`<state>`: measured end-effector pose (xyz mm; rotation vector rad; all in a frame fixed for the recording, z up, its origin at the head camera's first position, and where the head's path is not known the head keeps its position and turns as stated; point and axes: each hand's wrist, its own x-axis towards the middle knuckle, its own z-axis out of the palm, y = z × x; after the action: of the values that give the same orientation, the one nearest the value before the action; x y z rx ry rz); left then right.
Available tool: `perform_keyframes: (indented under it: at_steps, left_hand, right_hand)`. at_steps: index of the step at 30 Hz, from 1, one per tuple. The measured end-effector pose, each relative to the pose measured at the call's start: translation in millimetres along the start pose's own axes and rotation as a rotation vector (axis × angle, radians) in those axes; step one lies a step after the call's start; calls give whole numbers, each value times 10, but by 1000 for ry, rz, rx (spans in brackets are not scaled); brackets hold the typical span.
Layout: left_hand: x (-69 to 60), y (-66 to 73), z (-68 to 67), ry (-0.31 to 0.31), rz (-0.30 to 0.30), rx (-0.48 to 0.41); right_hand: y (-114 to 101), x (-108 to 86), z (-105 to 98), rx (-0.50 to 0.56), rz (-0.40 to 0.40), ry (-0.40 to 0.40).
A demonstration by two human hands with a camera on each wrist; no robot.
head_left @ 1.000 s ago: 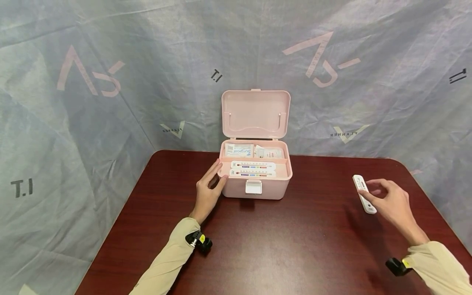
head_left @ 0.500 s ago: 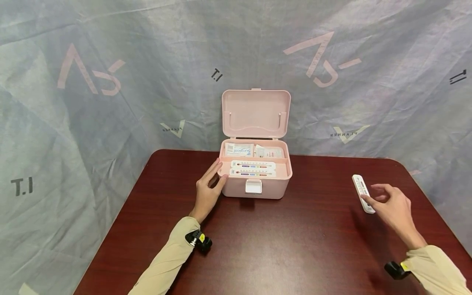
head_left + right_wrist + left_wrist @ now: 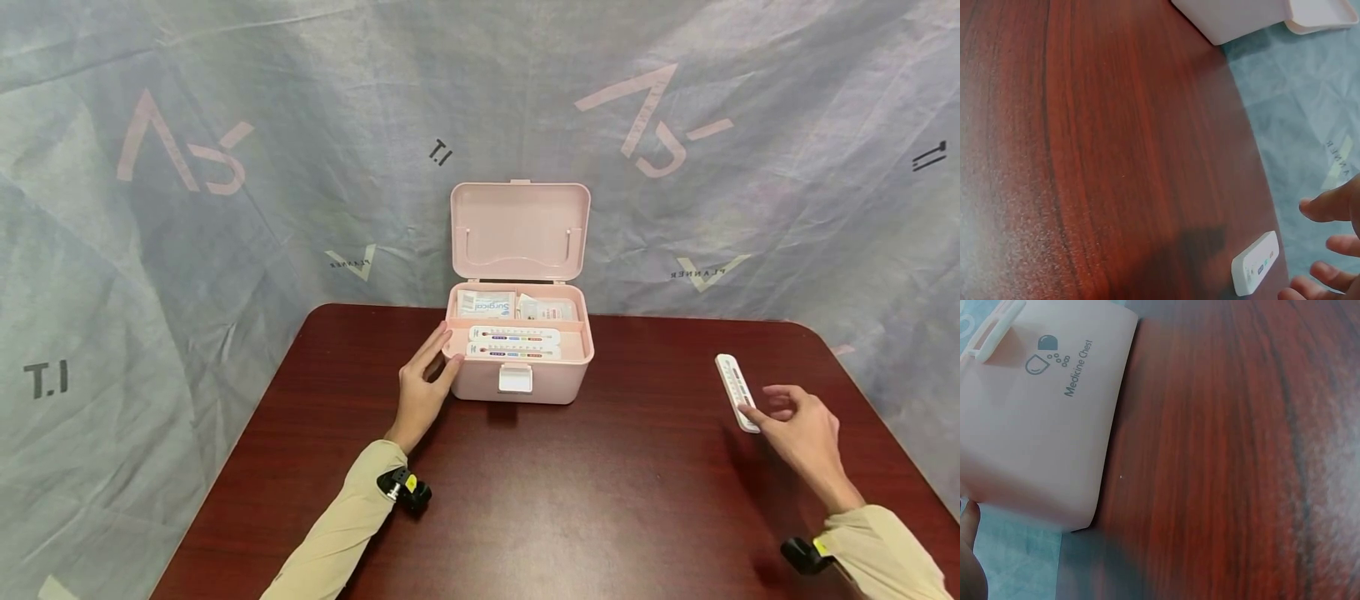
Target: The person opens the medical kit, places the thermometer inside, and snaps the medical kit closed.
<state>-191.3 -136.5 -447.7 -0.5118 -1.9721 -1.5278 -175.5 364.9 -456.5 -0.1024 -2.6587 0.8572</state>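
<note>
Currently, L hand (image 3: 422,396) spread, touching smooth plastic box (image 3: 476,383); R hand (image 3: 806,433) spread, nr slim white thermom. (image 3: 733,387)

- Left hand (image 3: 422,392): fingers extended forward, thumb (image 3: 451,372) spread clear of them with a visible gap.
- Left forearm (image 3: 337,521): sleeved; slants in from the near left of its hand, wrist roughly straight.
- Right hand (image 3: 802,429): well apart from the left hand; thumb directed leftward, fingers loosely bent; right wrist view confirms thumb and fingers separated.
- Right forearm (image 3: 885,546): sleeved; enters from the near right of its hand, wrist roughly straight.
</note>
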Motion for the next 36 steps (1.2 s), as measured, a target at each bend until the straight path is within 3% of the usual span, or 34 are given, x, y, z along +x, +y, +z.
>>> perform_keyframes:
  at_steps: [13,36]
  left_hand:
    - [-4,0,-1,4,9,6]
    - [-2,3,-1,4,14,-2]
  right_hand:
    - [79,-85,43,-8,20,-18]
    - [177,-120,206,-71,133,-77]
